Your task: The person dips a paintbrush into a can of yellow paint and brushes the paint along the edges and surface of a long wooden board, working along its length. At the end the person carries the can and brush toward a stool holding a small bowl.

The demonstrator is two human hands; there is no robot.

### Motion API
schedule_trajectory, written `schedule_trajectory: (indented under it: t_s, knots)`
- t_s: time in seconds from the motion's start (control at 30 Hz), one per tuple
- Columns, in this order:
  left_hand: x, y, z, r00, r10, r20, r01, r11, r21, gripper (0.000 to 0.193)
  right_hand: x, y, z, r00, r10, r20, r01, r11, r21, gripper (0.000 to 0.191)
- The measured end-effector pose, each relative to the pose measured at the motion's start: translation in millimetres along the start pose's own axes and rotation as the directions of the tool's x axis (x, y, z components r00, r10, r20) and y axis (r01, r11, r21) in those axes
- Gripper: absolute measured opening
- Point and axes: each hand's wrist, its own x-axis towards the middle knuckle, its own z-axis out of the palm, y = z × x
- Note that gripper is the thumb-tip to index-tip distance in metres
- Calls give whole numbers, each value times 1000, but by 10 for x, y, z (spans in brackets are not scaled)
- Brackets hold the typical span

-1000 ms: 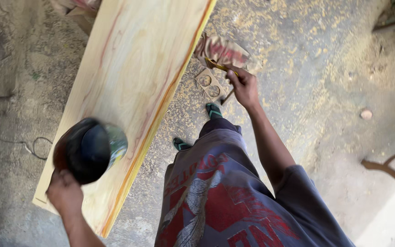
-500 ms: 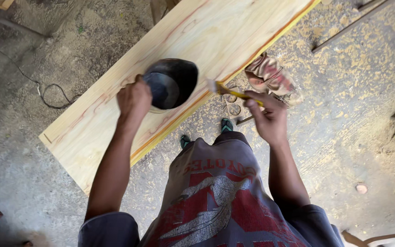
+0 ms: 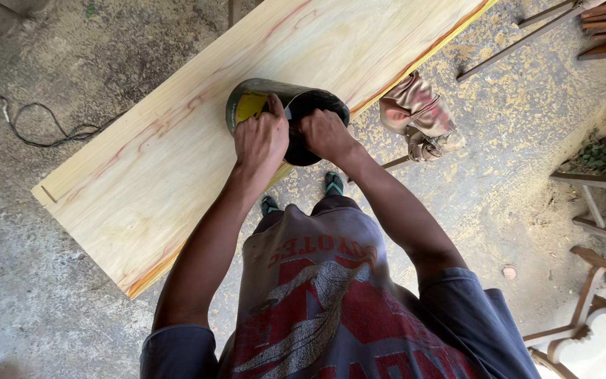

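Both hands on the can (image 3: 285, 116) at the board (image 3: 177, 147) edge: left hand (image 3: 261, 137) grips its rim, right hand (image 3: 325, 132) clasps the side. Looks rigid, probably slick; rim seems safest.

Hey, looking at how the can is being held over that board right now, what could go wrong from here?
The dark can is tipped on its side at the near edge of the pale wooden board, so whatever is inside might spill onto the wood or run off to the gritty floor.

The right hand seems to reach into the can's mouth, so it may get smeared, while the left hand alone steadies it.

The feet in sandals stand right under that edge, where drips could land.
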Motion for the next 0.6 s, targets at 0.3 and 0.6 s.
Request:
schedule_trajectory:
  t_s: [0.3, 0.6]
  knots:
    - [-1, -60, -41, 1000, 7, 6, -7, 1000, -4, 50, 66, 198, 549, 1000, -25, -9, 25, 999, -46, 13]
    - [40, -20, -79, 1000, 13, 14, -14, 1000, 25, 48, -13, 80, 192, 988, 14, -152, -10, 1000, 23, 14]
